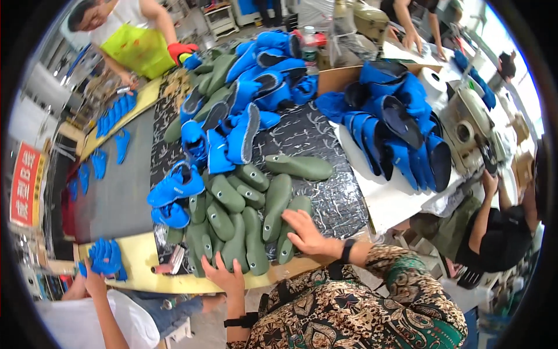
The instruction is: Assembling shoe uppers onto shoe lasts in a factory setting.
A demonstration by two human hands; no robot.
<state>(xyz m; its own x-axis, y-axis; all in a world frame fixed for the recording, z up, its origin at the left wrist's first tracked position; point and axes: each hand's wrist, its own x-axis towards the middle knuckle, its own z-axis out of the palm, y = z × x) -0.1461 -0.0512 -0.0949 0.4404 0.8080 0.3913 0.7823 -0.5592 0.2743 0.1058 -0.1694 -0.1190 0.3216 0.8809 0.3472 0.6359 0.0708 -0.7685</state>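
Observation:
Several dark green shoe lasts [235, 244] lie side by side at the near edge of the black-covered table [343, 200]. My left hand [226, 278] is at the near ends of these lasts, fingers spread and upright; I cannot tell whether they touch. Farther right, my right hand [305, 232] reaches over the lasts with its fingers apart, close to a last [285, 247] partly hidden beside it. Neither hand is closed around anything. Just beyond the lasts lies a pile of blue shoe uppers [241, 136]; one more last [302, 167] lies crosswise.
More blue uppers [401, 125] are stacked on a white surface at right, beside a sewing machine [468, 125]. A bottle [309, 49] stands at the back. Left runs a grey belt [122, 192] carrying uppers. Co-workers stand at far left, near left and right.

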